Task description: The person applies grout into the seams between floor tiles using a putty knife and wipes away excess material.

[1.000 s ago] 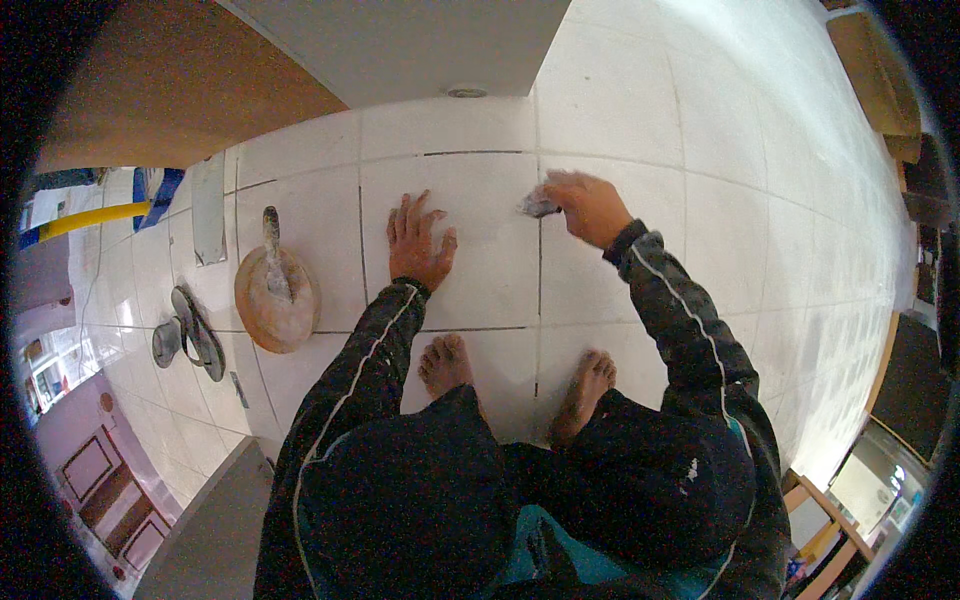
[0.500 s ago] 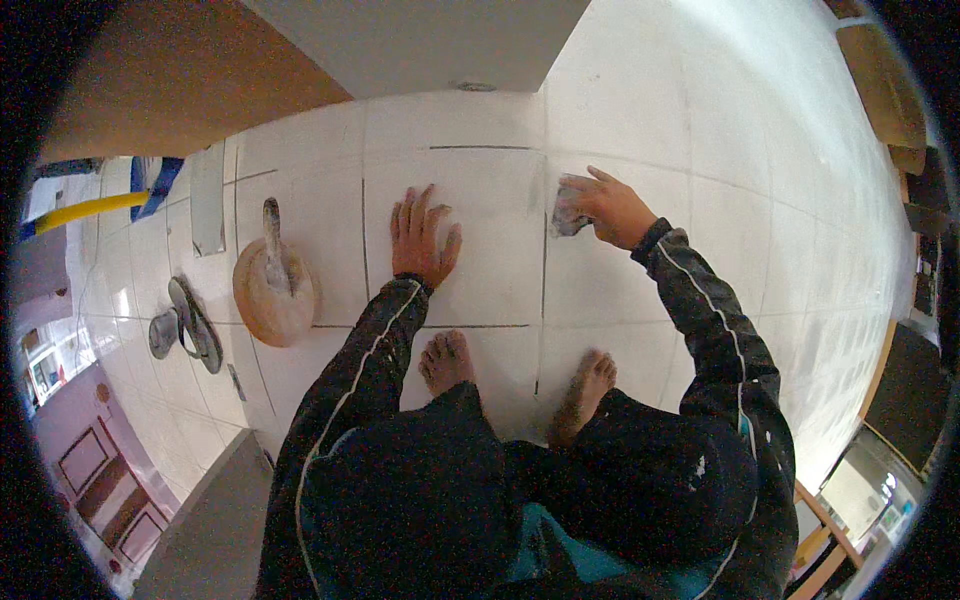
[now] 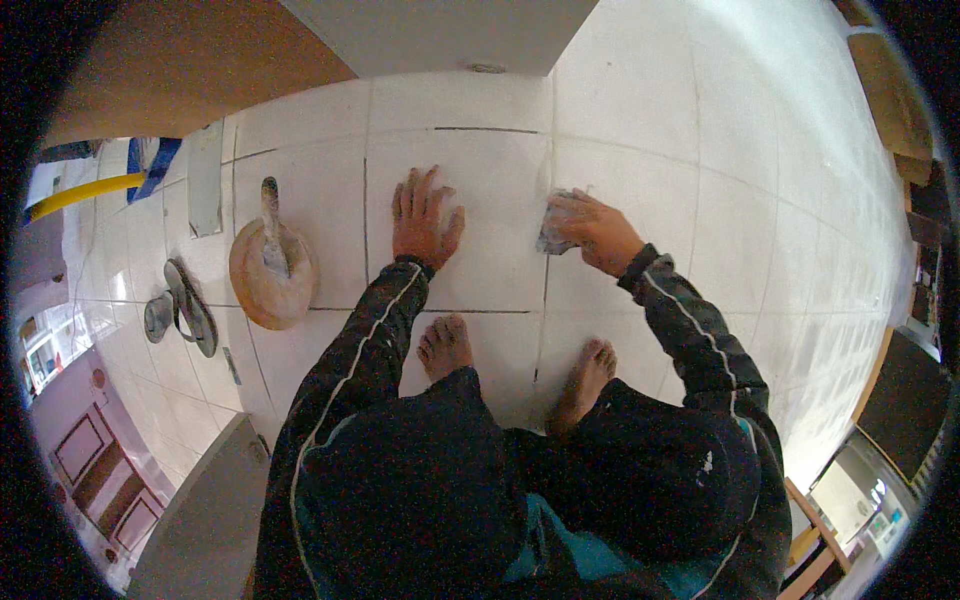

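My left hand (image 3: 426, 222) lies on a white floor tile (image 3: 480, 270), fingers spread, holding nothing. To its right, my right hand (image 3: 598, 226) is closed on a grey, crumpled-looking pad or cloth (image 3: 553, 236), pressed over a tile joint. Powdery residue coats a round tan bowl (image 3: 255, 300) left of my left hand, with a whitened putty knife (image 3: 274, 250) resting in it. My bare feet are below both hands, on the tiles.
A grey panelled box or cabinet (image 3: 440, 35) with a brown side (image 3: 200, 70) borders the top. At the left are grey sandals (image 3: 195, 320), a narrow board (image 3: 205, 200) and a yellow-and-blue object (image 3: 85, 195). A grey panel (image 3: 200, 500) stands at lower left.
My right hand with the grey item has moved along the joint toward my feet, wavering sideways. My left hand stays spread on the tile. The view has shifted slightly.
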`<action>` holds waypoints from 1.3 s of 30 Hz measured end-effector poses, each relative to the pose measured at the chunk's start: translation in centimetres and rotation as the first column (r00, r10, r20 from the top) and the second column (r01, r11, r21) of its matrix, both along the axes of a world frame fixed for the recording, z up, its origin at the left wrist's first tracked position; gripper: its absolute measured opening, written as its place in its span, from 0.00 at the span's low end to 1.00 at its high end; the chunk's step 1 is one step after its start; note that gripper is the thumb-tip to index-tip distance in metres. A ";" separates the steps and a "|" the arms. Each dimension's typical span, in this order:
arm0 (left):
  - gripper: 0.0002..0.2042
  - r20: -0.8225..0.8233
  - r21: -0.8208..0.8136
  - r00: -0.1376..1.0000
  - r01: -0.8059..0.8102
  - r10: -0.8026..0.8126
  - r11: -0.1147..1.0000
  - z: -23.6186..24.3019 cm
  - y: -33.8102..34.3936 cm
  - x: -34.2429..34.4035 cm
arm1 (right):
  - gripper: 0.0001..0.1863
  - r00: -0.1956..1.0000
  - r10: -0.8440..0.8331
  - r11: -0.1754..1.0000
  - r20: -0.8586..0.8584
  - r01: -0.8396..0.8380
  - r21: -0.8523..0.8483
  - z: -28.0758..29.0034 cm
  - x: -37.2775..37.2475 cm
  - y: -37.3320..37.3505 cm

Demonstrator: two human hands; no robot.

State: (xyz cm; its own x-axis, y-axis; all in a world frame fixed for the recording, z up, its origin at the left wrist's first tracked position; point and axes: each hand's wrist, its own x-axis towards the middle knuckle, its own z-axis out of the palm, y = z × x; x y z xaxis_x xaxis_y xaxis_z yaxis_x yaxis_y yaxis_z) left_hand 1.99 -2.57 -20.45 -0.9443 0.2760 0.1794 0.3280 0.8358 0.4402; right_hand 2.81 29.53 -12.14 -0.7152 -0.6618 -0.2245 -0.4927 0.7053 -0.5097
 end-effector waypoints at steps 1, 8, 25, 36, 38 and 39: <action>0.16 0.006 -0.005 1.000 0.001 -0.001 1.000 0.0 0.3 -0.2 | 0.33 0.998 0.043 0.999 -0.053 -0.044 -0.015 -1.5 1.0 0.4; 0.16 -0.026 0.038 1.000 -0.014 0.015 0.999 0.3 0.3 -0.3 | 0.35 0.983 0.171 0.960 0.060 -0.180 0.213 0.4 3.6 0.6; 0.16 -0.081 0.089 0.996 0.032 -0.025 0.996 0.1 0.3 -0.4 | 0.21 0.997 0.074 0.997 -0.024 -0.073 0.020 -1.0 10.9 -1.4; 0.15 -0.063 0.083 0.998 -0.007 0.012 0.996 0.7 0.2 -0.1 | 0.26 0.938 -0.327 0.945 -0.116 0.327 -0.023 4.1 -0.1 -1.1; 0.15 -0.050 0.055 0.999 -0.004 0.007 0.998 0.3 0.4 -0.3 | 0.26 0.923 -0.351 0.931 -0.159 0.362 0.046 3.3 -4.1 -1.5; 0.15 -0.055 0.055 0.998 -0.006 0.009 0.998 0.3 0.4 -0.3 | 0.26 0.924 -0.324 0.908 -0.204 0.365 0.208 2.9 -5.9 -1.9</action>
State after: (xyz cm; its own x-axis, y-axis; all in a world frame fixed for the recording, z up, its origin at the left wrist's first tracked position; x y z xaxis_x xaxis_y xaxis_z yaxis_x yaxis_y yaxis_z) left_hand 1.69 -2.17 -20.15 -0.9344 0.2577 0.2460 0.3472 0.8135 0.4665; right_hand -3.04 27.58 -9.29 -0.9284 -0.3090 -0.2064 -0.2579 0.9357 -0.2408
